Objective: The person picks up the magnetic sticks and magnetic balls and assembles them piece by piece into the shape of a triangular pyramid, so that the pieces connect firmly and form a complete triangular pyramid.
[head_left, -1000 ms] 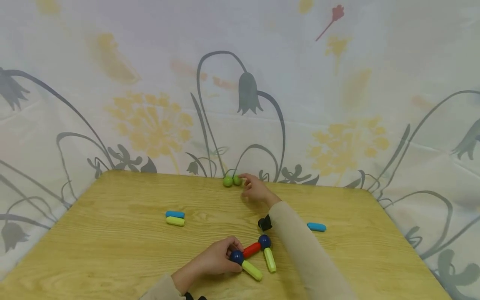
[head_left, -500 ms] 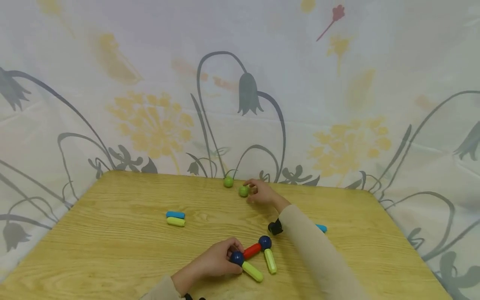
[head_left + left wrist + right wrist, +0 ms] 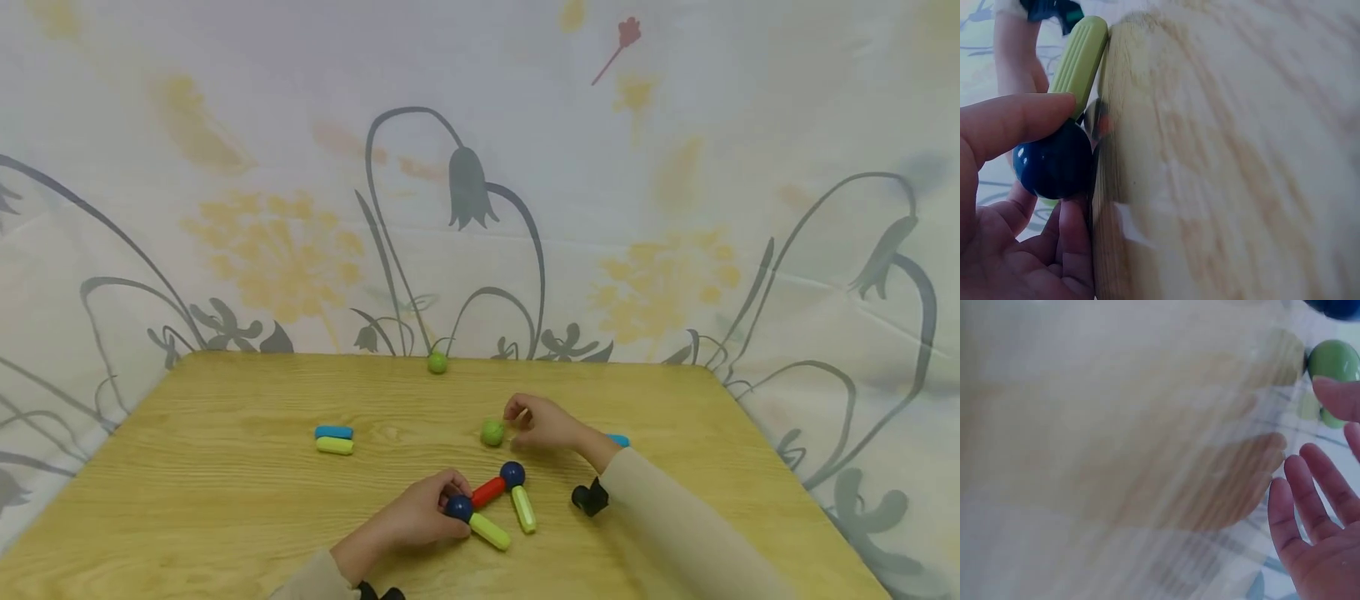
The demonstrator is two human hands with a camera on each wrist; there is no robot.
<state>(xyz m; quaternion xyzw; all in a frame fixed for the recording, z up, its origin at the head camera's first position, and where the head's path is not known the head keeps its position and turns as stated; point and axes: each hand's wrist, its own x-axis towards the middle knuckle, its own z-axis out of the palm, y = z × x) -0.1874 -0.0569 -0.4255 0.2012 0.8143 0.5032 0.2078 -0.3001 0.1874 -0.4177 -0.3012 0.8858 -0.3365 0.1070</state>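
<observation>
My left hand pinches a dark blue ball between thumb and fingers; the left wrist view shows this dark blue ball closely. A lime-green stick and a red stick join it. At the red stick's other end is a second dark blue ball, bearing another lime-green stick. Beyond these, my right hand is beside a green ball, fingers loosely bent. In the right wrist view the fingers are spread and the thumb is by the green ball.
Another green ball sits at the back edge of the wooden table. To the left lie a blue stick and a lime-green stick, side by side. A blue stick is partly hidden behind the right forearm. Patterned cloth hangs behind.
One green ball has left its neighbour at the back edge and come nearer across the table, the right hand drawing back alongside. The left hand keeps its hold. The head view has shifted slightly.
</observation>
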